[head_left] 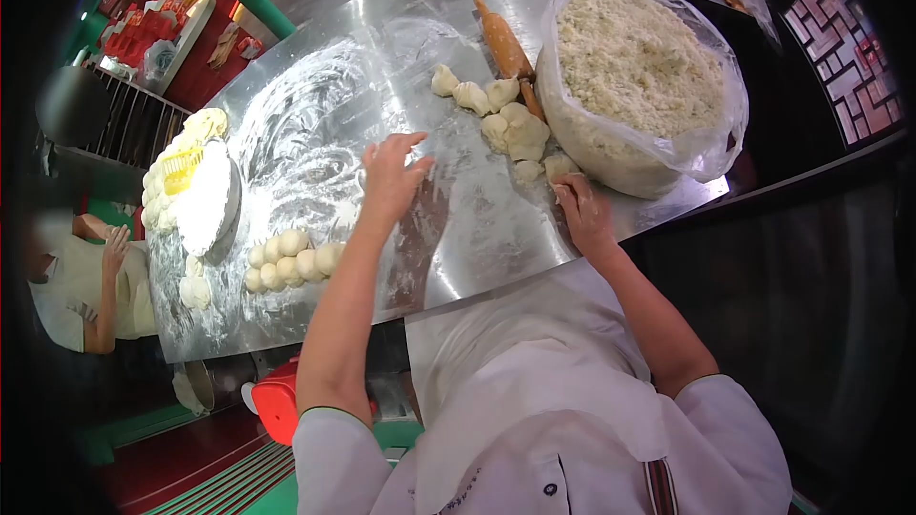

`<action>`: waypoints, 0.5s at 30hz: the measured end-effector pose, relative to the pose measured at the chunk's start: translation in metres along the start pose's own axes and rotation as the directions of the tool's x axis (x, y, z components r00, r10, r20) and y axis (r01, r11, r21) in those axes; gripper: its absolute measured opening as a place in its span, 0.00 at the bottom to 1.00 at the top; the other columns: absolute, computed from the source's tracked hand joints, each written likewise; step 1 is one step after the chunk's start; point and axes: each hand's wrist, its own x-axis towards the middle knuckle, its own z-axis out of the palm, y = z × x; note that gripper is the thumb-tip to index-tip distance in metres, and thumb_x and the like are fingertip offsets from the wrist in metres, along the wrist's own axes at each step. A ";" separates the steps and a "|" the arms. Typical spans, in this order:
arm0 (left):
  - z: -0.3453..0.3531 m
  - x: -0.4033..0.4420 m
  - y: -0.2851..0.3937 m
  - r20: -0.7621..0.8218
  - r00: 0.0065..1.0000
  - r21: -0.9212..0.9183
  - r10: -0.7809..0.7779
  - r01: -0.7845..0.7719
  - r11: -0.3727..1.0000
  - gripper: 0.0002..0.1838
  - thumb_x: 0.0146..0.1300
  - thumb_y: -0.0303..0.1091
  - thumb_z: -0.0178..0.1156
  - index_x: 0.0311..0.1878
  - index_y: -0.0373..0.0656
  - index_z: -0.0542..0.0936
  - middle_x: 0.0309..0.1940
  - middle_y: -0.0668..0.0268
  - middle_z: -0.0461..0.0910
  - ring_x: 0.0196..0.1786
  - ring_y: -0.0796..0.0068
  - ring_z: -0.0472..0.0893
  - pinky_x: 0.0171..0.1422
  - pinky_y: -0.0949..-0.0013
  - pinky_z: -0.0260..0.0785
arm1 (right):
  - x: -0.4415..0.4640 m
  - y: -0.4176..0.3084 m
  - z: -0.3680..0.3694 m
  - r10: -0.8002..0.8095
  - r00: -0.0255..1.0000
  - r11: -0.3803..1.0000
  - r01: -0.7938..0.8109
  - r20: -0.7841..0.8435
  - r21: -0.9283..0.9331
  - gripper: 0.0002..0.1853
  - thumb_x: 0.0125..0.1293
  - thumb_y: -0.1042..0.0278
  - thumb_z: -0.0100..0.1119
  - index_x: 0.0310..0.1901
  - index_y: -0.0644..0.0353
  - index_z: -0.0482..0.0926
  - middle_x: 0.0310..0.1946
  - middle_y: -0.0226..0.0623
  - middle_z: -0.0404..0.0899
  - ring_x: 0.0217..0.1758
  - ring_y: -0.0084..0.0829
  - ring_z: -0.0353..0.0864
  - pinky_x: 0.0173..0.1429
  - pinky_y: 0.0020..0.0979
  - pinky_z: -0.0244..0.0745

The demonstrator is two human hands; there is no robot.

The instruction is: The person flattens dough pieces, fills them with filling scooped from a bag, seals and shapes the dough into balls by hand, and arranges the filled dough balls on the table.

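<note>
My left hand (393,175) hovers over the floured steel table, its fingers spread and nothing in them. At the right, the fingers of my right hand (584,212) are closed on a small dough piece (561,168) beside the big bag-lined tub of crumbly filling (644,62). Several pale dough lumps (515,129) lie just left of the tub. A wooden rolling pin (503,41) rests behind them, against the tub. Rows of round dough balls (286,260) sit near the front edge, left of my left forearm.
A white bowl of flour (207,198) stands at the left beside a yellow basket (181,170) and more dough (157,193). Another person (95,277) is beyond the table's left end. A red container (277,403) is below the front edge (267,348).
</note>
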 end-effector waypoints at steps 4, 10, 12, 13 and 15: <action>0.068 0.035 0.066 0.009 1.000 -0.002 -0.006 0.006 1.000 0.29 0.59 0.41 0.72 0.63 0.49 0.78 0.55 0.60 0.77 0.60 0.58 0.75 0.70 0.50 0.55 | 0.000 -0.004 -0.002 0.025 0.999 1.000 -0.024 0.026 -0.016 0.07 0.74 0.65 0.56 0.44 0.58 0.79 0.37 0.43 0.83 0.37 0.46 0.84 0.41 0.40 0.77; 0.070 0.035 0.065 -0.014 0.988 -0.215 -0.156 0.150 0.965 0.20 0.56 0.33 0.74 0.47 0.42 0.75 0.46 0.58 0.80 0.50 0.56 0.79 0.58 0.53 0.68 | 0.000 -0.004 -0.001 -0.037 0.999 0.998 0.036 -0.011 -0.058 0.08 0.74 0.64 0.55 0.44 0.58 0.79 0.37 0.43 0.84 0.37 0.46 0.84 0.41 0.41 0.77; 0.045 0.025 0.061 -0.003 0.953 -0.309 -0.302 0.286 0.907 0.19 0.57 0.28 0.72 0.49 0.42 0.76 0.40 0.58 0.83 0.44 0.67 0.83 0.50 0.63 0.74 | 0.001 -0.003 -0.002 -0.033 0.999 0.998 0.033 -0.003 -0.046 0.07 0.74 0.64 0.56 0.44 0.58 0.79 0.37 0.43 0.84 0.37 0.47 0.84 0.42 0.41 0.77; 0.027 0.015 0.063 0.001 0.953 -0.303 -0.304 0.290 0.908 0.19 0.57 0.28 0.72 0.49 0.42 0.76 0.40 0.58 0.83 0.44 0.67 0.83 0.50 0.63 0.74 | -0.001 -0.003 -0.002 -0.029 1.000 0.999 0.030 0.009 -0.036 0.07 0.74 0.64 0.56 0.44 0.58 0.79 0.36 0.43 0.84 0.38 0.47 0.84 0.42 0.42 0.77; -0.008 -0.010 0.064 -0.034 0.968 -0.428 -0.248 0.210 0.879 0.26 0.57 0.31 0.72 0.59 0.41 0.76 0.44 0.56 0.84 0.48 0.54 0.83 0.54 0.60 0.75 | -0.002 0.002 0.000 -0.033 0.999 0.999 0.033 0.016 -0.032 0.07 0.73 0.65 0.56 0.44 0.58 0.79 0.37 0.43 0.84 0.37 0.47 0.84 0.41 0.42 0.77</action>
